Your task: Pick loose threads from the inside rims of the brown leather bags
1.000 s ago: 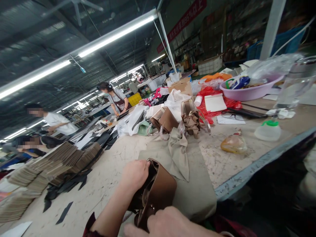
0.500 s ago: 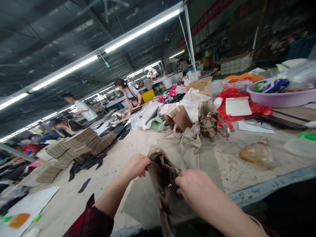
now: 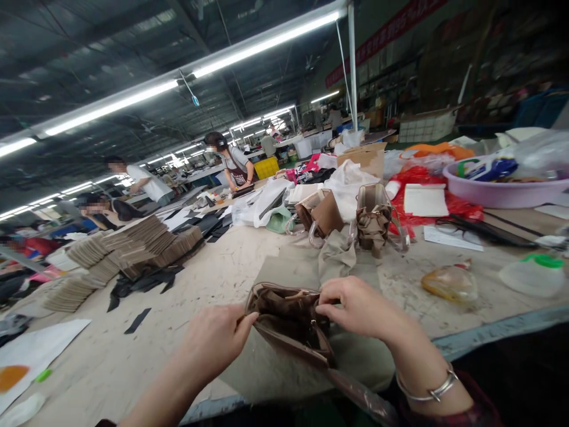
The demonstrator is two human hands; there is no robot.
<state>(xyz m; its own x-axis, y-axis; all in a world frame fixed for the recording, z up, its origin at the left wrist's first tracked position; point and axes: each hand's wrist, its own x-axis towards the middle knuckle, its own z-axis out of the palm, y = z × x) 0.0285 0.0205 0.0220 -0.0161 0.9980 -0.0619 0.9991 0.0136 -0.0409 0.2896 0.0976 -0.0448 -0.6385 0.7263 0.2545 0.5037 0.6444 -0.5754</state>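
Note:
A brown handbag (image 3: pixel 288 350) is held above the near edge of the table, its mouth open toward me and its dark lining showing. My left hand (image 3: pixel 222 335) pinches the left end of the rim between thumb and fingers. On the far right side of the opening, my right hand (image 3: pixel 355 302) is closed on the rim, beside a small metal zipper pull. A plastic-wrapped strap (image 3: pixel 362 397) hangs off the bag toward the lower right. Under the bag lies a grey-green sheet (image 3: pixel 262 367). Two more brown bags (image 3: pixel 326 210) stand farther back.
Stacks of grey-brown panels (image 3: pixel 137 243) stand at the left. A purple basin (image 3: pixel 502 190), red plastic (image 3: pixel 418 172), a bag of amber liquid (image 3: pixel 448 283) and a green-capped container (image 3: pixel 533 276) lie to the right. Co-workers (image 3: pixel 235 166) are at tables beyond.
The handbag has turned from lengthwise to crosswise, so its opening now spreads wide between my hands. My left hand has come lower and left; my right hand has risen slightly.

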